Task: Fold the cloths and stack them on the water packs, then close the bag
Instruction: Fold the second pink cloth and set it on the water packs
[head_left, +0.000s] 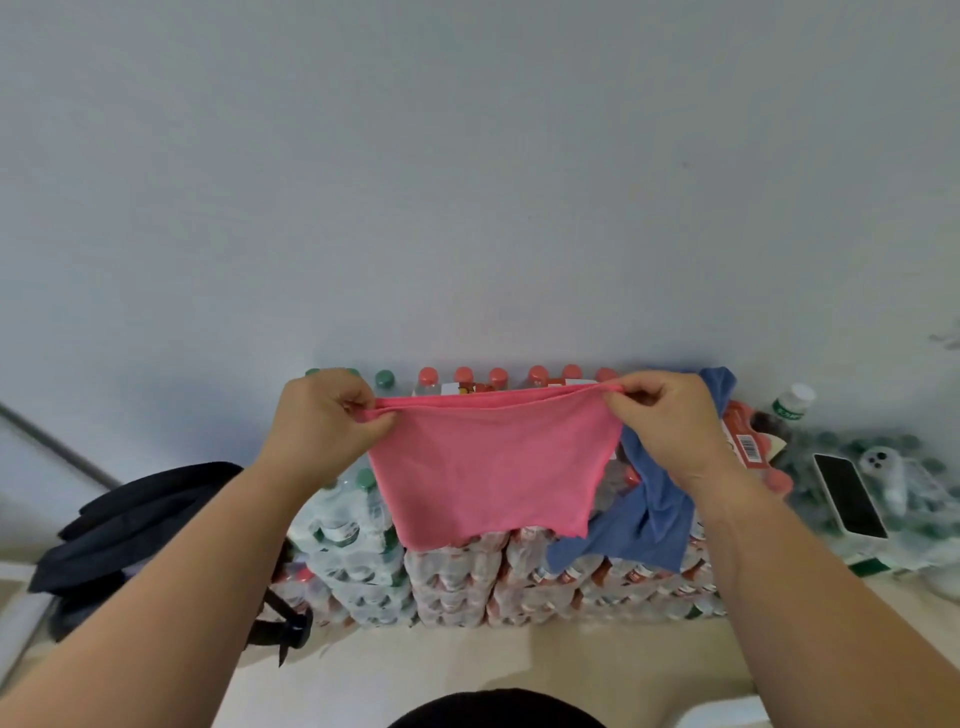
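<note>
Both your hands pinch the top edge of the pink cloth (488, 467): your left hand (324, 415) is closed on its left corner, your right hand (670, 421) on the right corner, thumb and fingers clamped over the hem. You hold it up in the air in front of the water packs (457, 577), stretched between the two hands, lower part hanging free.

Around you: a dark bag (140, 525) sits to the left of the packs, slumped, a black strap with a buckle (291, 629) trailing by its lower right. Packs stand against a plain pale wall (467, 182); red-capped bottles in the middle, green-capped ones on the left. A blue cloth (644, 519) lies crumpled on top of the packs, partly behind your right hand and wrist, one end draping over the front face. Further right, a white-capped bottle (792, 402), then a white device with a dark screen (849, 493) and a small white controller-like thing (883, 467) resting on more green-capped packs. The pink cloth itself blocks the pack tops behind it.

Pink cloth: doubled over, two layers showing at the top hem, top edge sagging slightly in the middle, bottom edge uneven, right side hanging lower than the left. Surface is smooth with faint creases.
</note>
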